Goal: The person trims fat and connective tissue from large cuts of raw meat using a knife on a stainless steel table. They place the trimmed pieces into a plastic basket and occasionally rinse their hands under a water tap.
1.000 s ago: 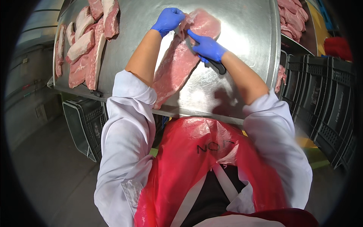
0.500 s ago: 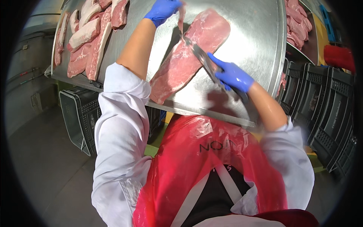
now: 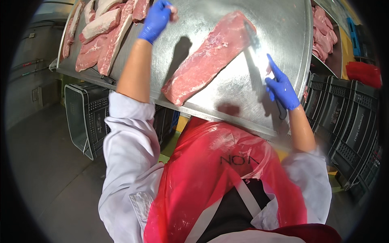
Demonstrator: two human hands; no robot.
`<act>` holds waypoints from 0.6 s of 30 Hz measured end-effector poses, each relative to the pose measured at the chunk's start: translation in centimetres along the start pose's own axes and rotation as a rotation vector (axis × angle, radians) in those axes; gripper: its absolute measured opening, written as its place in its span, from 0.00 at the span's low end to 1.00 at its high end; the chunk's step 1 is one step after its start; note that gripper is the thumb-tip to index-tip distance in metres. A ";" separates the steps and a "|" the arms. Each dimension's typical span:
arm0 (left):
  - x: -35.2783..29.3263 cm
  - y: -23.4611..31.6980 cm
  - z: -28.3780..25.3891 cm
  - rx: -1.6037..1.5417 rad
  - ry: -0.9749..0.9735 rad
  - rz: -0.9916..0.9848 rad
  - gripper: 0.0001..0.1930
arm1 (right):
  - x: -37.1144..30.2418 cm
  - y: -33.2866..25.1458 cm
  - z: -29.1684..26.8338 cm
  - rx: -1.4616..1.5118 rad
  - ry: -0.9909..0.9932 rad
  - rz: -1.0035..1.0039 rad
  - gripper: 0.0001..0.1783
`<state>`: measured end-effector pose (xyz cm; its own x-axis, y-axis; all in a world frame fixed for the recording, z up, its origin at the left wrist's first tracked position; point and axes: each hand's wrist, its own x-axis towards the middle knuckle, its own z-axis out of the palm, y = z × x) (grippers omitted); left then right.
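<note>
A long slab of raw pink meat (image 3: 208, 54) lies slantwise across the metal table (image 3: 283, 24). My left hand (image 3: 157, 21), in a blue glove, is raised to the left of the slab, its fingers closed on a small meat trimming (image 3: 174, 14) that pokes out beside them. To the right of the slab, my right hand (image 3: 283, 88), also gloved in blue, grips a knife (image 3: 254, 39). Its blade points away from me, blurred and bright with glare, close to the slab's far right end. The glove hides most of the handle.
Several fat-edged meat pieces (image 3: 99, 30) are piled on the table's left. More meat (image 3: 322, 36) fills a metal container at the far right. Black crates (image 3: 340, 109) stand at right, and another black crate (image 3: 83, 121) sits below the table's left edge. Red material (image 3: 364, 74) lies at far right.
My left hand has moved left with the trimming, which has come away from the slab. My right hand has drawn the knife off the slab's middle, toward the right.
</note>
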<state>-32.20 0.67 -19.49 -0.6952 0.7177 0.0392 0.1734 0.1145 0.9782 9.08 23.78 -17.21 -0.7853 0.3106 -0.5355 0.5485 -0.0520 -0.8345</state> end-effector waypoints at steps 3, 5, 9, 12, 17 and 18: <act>-4.6 -5.3 7.4 0.609 -0.009 -0.069 0.19 | 2.9 0.9 1.1 0.112 0.140 -0.108 0.45; -8.1 -4.2 13.5 0.865 -0.155 -0.020 0.26 | 4.5 1.8 2.2 0.152 0.215 -0.145 0.45; -7.8 -6.6 12.2 0.518 -0.063 -0.314 0.15 | 5.9 1.0 6.2 0.149 0.204 -0.089 0.45; -8.3 -4.3 11.1 0.115 0.038 -0.515 0.09 | 8.8 0.7 9.7 0.239 0.123 -0.120 0.44; -7.5 -5.6 10.2 0.158 -0.069 -0.431 0.07 | 12.3 -2.4 14.5 -0.272 0.114 -0.118 0.41; -7.1 -6.2 10.1 0.185 -0.096 -0.435 0.08 | 11.3 -1.6 14.7 -0.375 0.100 -0.134 0.41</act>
<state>-21.29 1.77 -27.90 -0.6644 0.6357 -0.3930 0.0082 0.5320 0.8467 -4.91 13.38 -23.83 -0.8352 0.3831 -0.3946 0.5245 0.3390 -0.7810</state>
